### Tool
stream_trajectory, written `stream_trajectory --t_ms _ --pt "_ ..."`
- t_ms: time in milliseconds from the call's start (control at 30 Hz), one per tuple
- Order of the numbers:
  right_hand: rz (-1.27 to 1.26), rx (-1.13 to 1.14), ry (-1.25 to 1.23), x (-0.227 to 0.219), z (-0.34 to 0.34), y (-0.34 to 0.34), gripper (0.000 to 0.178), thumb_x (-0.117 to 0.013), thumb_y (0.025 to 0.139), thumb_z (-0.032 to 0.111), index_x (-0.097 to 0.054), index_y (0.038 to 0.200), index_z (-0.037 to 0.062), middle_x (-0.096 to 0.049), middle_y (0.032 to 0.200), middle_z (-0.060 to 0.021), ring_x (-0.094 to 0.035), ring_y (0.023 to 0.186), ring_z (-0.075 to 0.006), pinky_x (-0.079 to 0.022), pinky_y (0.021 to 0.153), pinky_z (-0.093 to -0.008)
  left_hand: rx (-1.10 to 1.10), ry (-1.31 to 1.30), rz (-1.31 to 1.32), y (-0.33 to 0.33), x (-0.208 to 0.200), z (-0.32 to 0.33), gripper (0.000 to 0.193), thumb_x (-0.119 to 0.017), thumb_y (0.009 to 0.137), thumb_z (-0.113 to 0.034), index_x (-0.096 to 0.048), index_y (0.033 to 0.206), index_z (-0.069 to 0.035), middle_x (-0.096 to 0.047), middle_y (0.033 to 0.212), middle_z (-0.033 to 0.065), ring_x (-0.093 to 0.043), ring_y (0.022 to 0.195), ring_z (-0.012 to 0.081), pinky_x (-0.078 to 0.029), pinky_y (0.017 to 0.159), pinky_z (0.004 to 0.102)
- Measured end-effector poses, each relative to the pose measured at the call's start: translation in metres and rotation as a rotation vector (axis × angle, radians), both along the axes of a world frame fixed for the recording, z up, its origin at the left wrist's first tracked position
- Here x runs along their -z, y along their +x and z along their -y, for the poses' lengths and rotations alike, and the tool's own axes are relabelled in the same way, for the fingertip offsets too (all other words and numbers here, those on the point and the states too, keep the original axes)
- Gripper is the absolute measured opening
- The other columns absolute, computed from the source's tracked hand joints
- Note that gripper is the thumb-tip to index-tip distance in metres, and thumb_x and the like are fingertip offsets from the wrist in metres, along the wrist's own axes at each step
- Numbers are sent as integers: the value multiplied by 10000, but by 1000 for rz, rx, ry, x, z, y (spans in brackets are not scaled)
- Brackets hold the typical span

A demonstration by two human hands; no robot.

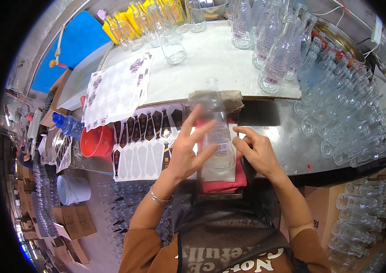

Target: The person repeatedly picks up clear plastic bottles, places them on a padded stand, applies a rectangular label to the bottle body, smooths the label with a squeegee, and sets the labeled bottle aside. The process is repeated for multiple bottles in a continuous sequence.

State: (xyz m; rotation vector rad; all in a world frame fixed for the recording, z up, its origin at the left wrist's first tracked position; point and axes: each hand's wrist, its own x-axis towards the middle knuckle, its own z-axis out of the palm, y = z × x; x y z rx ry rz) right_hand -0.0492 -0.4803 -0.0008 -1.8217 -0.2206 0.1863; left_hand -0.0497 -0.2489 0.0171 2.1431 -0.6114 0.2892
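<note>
**Clear glass bottle (224,157) lies over a red cloth (222,187)**

The bottle, smooth and see-through with small print on its side, lies above the soft, folded cloth with its neck toward the far side. The left hand (189,148), partly blurred, spreads its fingers wide over the bottle's left side; I cannot tell whether they touch the glass. The right hand (260,148) is at the cloth's right, thumb and forefinger close together beside the bottle; whether they pinch anything is unclear.

Right of the cloth, on its near side, a cardboard box (311,207) holds rows of clear bottles (356,223) lying down. Far right of the cloth is a stack of glass bottles (338,109), also lying down. Beyond it, to the right, round-bodied upright bottles (274,68) stand grouped. Left of the cloth is a flat sticker sheet (140,157) with dark, pointed shapes; farther left sits a round, red plastic tub (96,143), its contents unclear.
</note>
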Motion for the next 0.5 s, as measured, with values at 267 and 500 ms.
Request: stream_trajectory --t_ms 267,500 --pt "-59 -46 -82 -2 -12 4 456 -740 929 284 -652 1248 -29 -574 639 -5 -464 598 -53 -375 551 -267 22 -27 -89 -3 11 -5 582 -805 827 -162 -632 1381 -121 -384 1571 251 -455 1412 397 -421 1117 446" --pt "-108 -83 14 1 -7 9 461 -722 956 287 -635 1278 -31 -623 692 -12 -537 646 -50 -437 598 -244 18 -142 -166 -4 13 0 586 -768 862 -131 -600 1424 -130 -396 1574 217 -440 1430 369 -405 1131 432"
